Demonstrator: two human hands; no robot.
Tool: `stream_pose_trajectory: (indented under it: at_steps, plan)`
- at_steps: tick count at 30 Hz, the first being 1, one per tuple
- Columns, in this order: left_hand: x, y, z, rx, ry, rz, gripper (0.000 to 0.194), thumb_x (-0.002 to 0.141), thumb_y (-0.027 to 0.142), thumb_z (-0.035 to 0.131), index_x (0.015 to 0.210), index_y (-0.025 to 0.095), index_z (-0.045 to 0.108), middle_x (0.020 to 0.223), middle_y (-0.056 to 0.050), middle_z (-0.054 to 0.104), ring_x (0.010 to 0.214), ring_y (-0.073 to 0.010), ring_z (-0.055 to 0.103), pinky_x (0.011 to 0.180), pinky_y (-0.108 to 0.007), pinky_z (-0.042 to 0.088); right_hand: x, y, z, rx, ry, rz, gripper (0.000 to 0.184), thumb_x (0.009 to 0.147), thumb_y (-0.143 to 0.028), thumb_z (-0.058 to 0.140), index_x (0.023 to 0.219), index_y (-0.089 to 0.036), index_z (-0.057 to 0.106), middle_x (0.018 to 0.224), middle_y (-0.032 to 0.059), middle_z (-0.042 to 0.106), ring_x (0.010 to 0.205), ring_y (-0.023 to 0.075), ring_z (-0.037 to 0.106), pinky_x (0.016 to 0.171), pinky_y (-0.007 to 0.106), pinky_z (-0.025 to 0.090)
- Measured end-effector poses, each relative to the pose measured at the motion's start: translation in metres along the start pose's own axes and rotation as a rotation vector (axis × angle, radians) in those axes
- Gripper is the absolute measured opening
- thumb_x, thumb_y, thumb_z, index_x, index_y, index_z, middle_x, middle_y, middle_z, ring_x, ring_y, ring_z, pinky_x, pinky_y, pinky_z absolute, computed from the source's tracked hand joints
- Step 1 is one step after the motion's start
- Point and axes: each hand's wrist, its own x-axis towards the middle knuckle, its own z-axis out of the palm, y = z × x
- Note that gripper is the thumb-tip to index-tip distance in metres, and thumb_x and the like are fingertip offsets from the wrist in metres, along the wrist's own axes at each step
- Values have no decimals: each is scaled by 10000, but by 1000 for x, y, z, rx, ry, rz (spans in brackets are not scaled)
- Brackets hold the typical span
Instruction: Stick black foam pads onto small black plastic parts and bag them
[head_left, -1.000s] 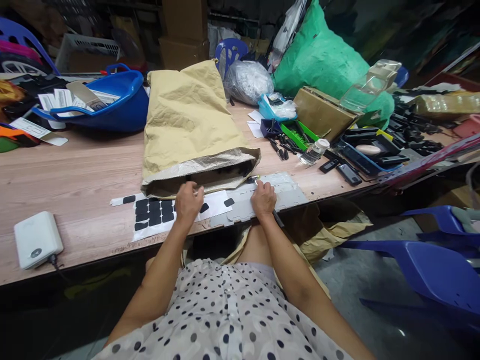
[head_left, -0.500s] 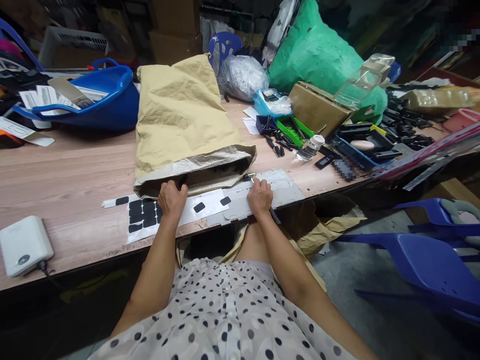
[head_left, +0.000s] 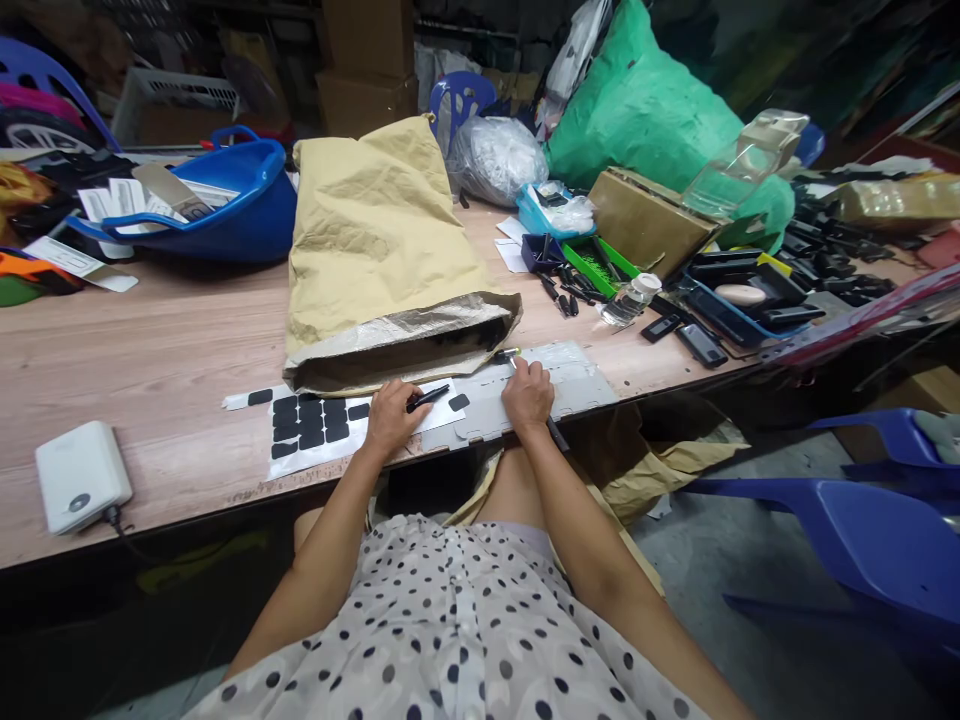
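My left hand (head_left: 391, 417) is closed round a thin black stick-like part (head_left: 429, 397) and rests on a white backing sheet (head_left: 315, 428) that carries several black adhesive pads. My right hand (head_left: 528, 394) is closed on a slim tool (head_left: 556, 433) and presses on a grey flat panel (head_left: 525, 392) at the table's near edge. A small metal tip with a yellow-green mark (head_left: 505, 355) shows just above the right hand. Directly behind both hands a large tan paper sack (head_left: 382, 240) lies with its open mouth (head_left: 420, 348) facing me.
A white power bank (head_left: 81, 476) with a cable sits at the near left edge. A blue plastic basin (head_left: 225, 205) holding paper cards stands at the back left. Right of the sack are a clear bottle (head_left: 630, 300), trays of black parts (head_left: 739, 295), a brown box (head_left: 649, 225) and a green bag (head_left: 645, 110). Blue chairs (head_left: 870, 520) stand at right.
My left hand went up to the sack's open mouth, then came back down onto the pad sheet holding a thin black part. My right hand has stayed on the grey panel.
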Motion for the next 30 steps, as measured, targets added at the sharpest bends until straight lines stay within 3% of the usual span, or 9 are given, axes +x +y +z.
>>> stream_pose_trajectory:
  at_steps: [6, 10, 14, 17, 21, 25, 30]
  plan:
    - [4, -1, 2, -44, -33, -18, 143, 830, 313, 680, 947, 247, 729, 934, -32, 697, 928, -237, 612, 868, -354, 461, -1, 5, -8, 129, -49, 58, 375, 934, -163, 437, 1229, -204, 664, 1025, 116, 615, 951, 238, 543, 748, 310, 401]
    - [4, 1, 2, -66, -27, -49, 147, 817, 304, 698, 942, 240, 742, 940, -32, 706, 928, -234, 618, 875, -356, 459, -22, 2, -18, 350, 2, 75, 390, 942, -192, 400, 1244, -194, 647, 1043, 103, 645, 944, 224, 579, 788, 309, 449]
    - [4, 1, 4, -84, -20, -37, 144, 822, 315, 703, 939, 249, 754, 922, -28, 705, 915, -229, 616, 870, -355, 460, -56, -21, -29, 652, -45, -79, 386, 971, -265, 385, 1239, -180, 650, 957, 79, 680, 824, 188, 602, 797, 301, 501]
    - [4, 0, 5, -82, -19, -34, 144, 825, 302, 703, 946, 257, 766, 907, -28, 702, 919, -227, 616, 874, -354, 457, -73, -43, -34, 772, -104, -253, 366, 955, -252, 425, 1219, -188, 669, 1034, 84, 706, 874, 178, 632, 851, 292, 517]
    - [5, 0, 7, -71, -20, -34, 149, 835, 293, 691, 953, 269, 778, 877, -29, 687, 913, -224, 609, 855, -345, 453, -82, -58, -35, 771, -160, -331, 371, 945, -197, 423, 1210, -201, 684, 1021, 75, 724, 904, 178, 659, 865, 286, 531]
    - [6, 0, 8, -62, -19, -23, 126, 826, 306, 706, 923, 275, 779, 868, -25, 682, 909, -225, 602, 838, -340, 450, -85, -60, -36, 676, -97, -341, 392, 970, -196, 400, 1247, -211, 676, 1066, 91, 718, 989, 190, 656, 903, 292, 524]
    - [6, 1, 9, -68, -7, -33, 123, 823, 283, 706, 920, 272, 782, 865, -25, 691, 904, -223, 611, 847, -342, 446, -83, -59, -38, 542, -138, -330, 390, 967, -187, 416, 1246, -221, 686, 1032, 77, 714, 943, 182, 659, 846, 254, 520]
